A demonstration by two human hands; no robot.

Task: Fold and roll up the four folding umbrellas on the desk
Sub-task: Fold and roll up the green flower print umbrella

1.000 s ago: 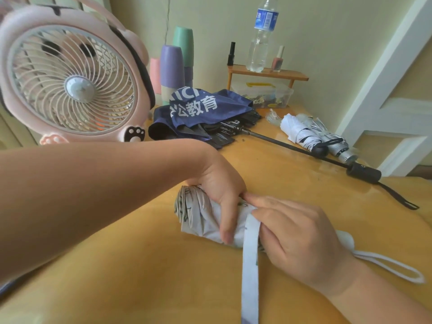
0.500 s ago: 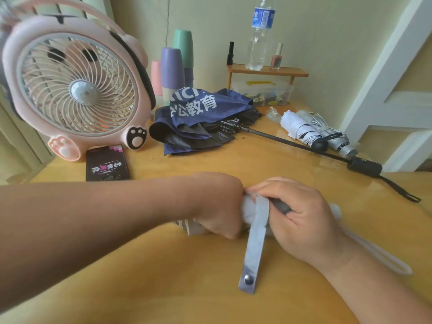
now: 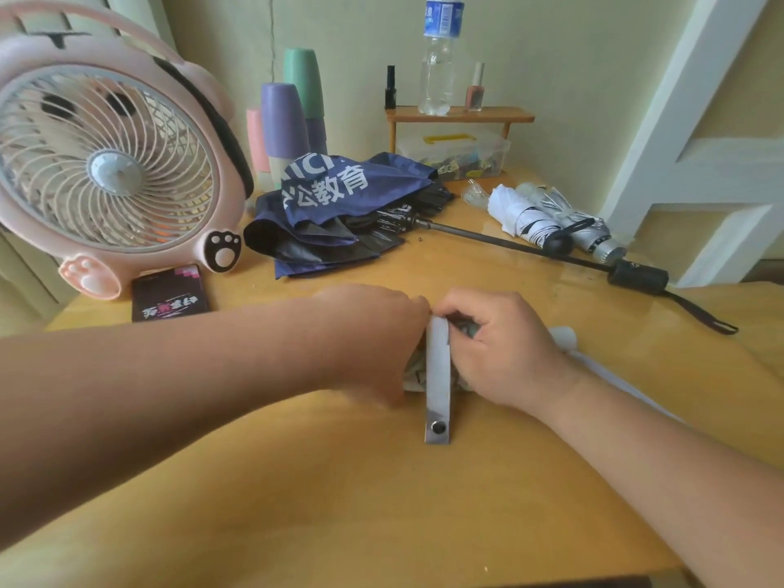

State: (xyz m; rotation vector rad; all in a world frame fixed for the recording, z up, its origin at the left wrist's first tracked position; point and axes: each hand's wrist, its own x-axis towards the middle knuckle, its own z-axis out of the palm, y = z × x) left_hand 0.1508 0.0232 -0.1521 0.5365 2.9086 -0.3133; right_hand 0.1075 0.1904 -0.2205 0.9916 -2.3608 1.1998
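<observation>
Right of the pink fan [image 3: 114, 171] and nearer the person, on the surface [image 3: 339, 481], the left hand [image 3: 382, 333] and right hand [image 3: 505, 350] both curl round the rolled umbrella [image 3: 415, 375], whose loose strap [image 3: 437, 375] should be drawn snug round the roll before its snap [image 3: 438, 427] is pressed.

One wide-angle view, worn on the head, aimed forward and down, held close over the near edge of the desk [image 3: 382, 502], far edge and wall [image 3: 551, 57] taken in.
</observation>
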